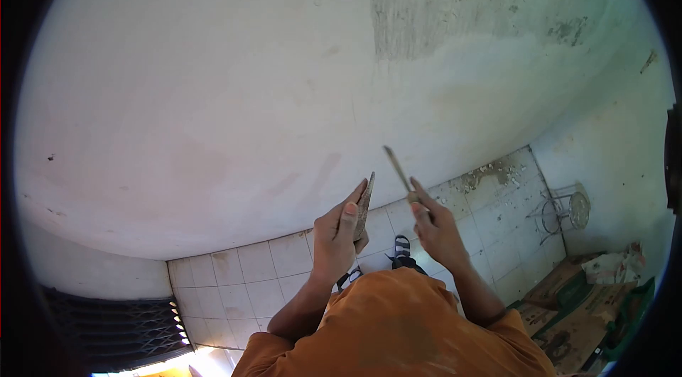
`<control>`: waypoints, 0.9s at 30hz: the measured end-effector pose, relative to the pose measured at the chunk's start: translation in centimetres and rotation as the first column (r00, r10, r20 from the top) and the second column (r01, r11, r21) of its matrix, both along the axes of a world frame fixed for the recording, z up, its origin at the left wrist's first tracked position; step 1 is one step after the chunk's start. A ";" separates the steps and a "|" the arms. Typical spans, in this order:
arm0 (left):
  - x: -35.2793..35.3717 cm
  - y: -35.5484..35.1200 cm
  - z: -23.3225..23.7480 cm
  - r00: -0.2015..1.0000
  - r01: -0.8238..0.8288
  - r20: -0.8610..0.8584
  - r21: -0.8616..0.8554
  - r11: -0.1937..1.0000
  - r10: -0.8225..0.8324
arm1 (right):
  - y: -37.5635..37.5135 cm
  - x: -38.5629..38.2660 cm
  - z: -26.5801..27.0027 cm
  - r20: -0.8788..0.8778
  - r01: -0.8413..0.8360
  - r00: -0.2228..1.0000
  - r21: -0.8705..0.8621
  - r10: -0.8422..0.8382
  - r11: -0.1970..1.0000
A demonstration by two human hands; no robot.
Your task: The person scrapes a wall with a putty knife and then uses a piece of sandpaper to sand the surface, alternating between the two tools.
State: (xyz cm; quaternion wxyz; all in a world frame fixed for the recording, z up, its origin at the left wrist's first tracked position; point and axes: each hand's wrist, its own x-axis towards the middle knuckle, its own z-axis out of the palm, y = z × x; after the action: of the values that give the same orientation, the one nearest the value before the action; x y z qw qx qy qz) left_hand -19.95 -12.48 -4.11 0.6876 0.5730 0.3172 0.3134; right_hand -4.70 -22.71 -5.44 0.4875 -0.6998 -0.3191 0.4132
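Observation:
My left hand [337,238] is closed round a flat, grey-stained plate [364,210], seen nearly edge-on and pointing up toward the wall. In my right hand [435,228] is a thin, narrow tool [397,167], its tip slanting up and left. The two hands are apart, in front of my chest, and the tool does not touch the plate. Behind them rises a whitish wall [213,107] with a rough grey patch [419,8] at the upper right.
White floor tiles [263,274] run along the wall's foot, with crumbled debris [497,177] on the right. A round-topped metal stool [579,210] stands in the right corner. Flattened cardboard [579,320] lies at the lower right. A dark folding grille [114,327] is at the lower left.

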 end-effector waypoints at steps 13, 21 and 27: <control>0.0 1.2 1.3 0.935 -0.302 -0.042 0.421 0.855 0.351 | -3.0 -1.7 3.7 0.374 -0.223 0.913 0.126 0.162 0.967; -0.8 1.5 1.4 0.943 -0.301 -0.053 0.278 0.912 0.327 | -3.4 -0.8 2.9 0.462 -0.090 0.887 0.153 0.009 0.984; -1.4 1.0 1.9 0.990 -0.142 0.035 0.087 0.986 0.140 | -3.0 0.4 3.4 0.470 -0.182 0.873 0.063 0.132 0.981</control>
State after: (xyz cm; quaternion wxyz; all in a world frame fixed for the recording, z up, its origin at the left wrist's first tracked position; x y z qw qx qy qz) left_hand -21.30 -11.51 -2.24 0.6419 0.5748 0.3325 0.3834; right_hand -4.29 -25.69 -2.02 0.3982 -0.7232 -0.5035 0.2548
